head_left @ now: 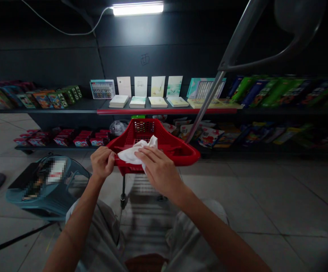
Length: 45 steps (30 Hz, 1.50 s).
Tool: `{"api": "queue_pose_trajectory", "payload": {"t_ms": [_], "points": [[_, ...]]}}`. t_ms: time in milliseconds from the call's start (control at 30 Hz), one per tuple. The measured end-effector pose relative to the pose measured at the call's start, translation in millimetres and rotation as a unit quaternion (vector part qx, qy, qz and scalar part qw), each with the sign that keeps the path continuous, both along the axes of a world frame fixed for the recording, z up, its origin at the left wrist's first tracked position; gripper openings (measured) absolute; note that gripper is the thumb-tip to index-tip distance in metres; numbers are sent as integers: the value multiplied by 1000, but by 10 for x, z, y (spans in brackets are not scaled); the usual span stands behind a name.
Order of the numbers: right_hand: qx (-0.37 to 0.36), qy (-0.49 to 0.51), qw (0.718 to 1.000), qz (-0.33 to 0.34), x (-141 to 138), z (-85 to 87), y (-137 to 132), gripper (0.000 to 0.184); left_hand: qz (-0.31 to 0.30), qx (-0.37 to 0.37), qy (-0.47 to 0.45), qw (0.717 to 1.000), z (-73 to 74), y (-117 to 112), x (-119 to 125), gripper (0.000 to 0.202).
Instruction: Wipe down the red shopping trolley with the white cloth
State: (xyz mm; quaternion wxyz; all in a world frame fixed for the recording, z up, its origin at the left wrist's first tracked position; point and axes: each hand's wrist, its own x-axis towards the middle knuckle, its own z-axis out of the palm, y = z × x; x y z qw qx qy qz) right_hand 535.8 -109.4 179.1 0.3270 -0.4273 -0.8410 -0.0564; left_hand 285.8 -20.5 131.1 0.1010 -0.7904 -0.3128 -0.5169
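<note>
In front of me stands a red shopping cart point(188, 154) with a plastic basket and a wheeled frame. My left hand point(102, 161) is closed around the left end of its handle. A crumpled white cloth point(132, 153) lies over the handle's middle, with a loose fold sticking up. My right hand point(158, 166) presses on the cloth from above, fingers together and bent over it. Part of the handle and the cloth's right side are hidden under that hand.
A blue-grey plastic stool point(67, 200) with items on top is at my left. Behind the cart, a dark shelf point(81, 105) carries books point(118, 101), small boxes point(42, 99) and bagged goods point(246, 88). A grey metal pole point(209, 98) slants across the right. A lamp point(138, 8) hangs above.
</note>
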Motion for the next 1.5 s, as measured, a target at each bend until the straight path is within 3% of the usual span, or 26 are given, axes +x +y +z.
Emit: {"api": "queue_pose_trajectory", "payload": {"t_ms": [100, 267, 600, 867, 1033, 1167, 1333, 1500], "points": [[-13, 20, 1000, -6, 292, 1, 36, 46, -5, -4, 8, 1000, 2, -17, -14, 31], [-58, 39, 992, -103, 724, -70, 80, 44, -10, -1, 2, 1000, -17, -43, 3, 29], [-72, 24, 988, -132, 800, -68, 142, 45, 18, 4, -2, 1000, -10, -120, 80, 29], [-138, 26, 989, -42, 566, 113, 316, 49, 32, 13, -21, 999, -47, -133, 107, 30], [-183, -39, 982, 27, 342, 335, 723, 45, 29, 9, -30, 999, -63, -147, 118, 29], [-193, -86, 972, 106, -8, 439, 1136, 39, 28, 15, -21, 999, -70, -148, 119, 27], [-130, -109, 977, 129, -465, 412, 1532, 29, 34, 12, -16, 999, -89, -126, 88, 28], [-215, -218, 933, 190, -448, 299, 1796, 27, 32, 20, -20, 999, -112, -92, 57, 26]]}}
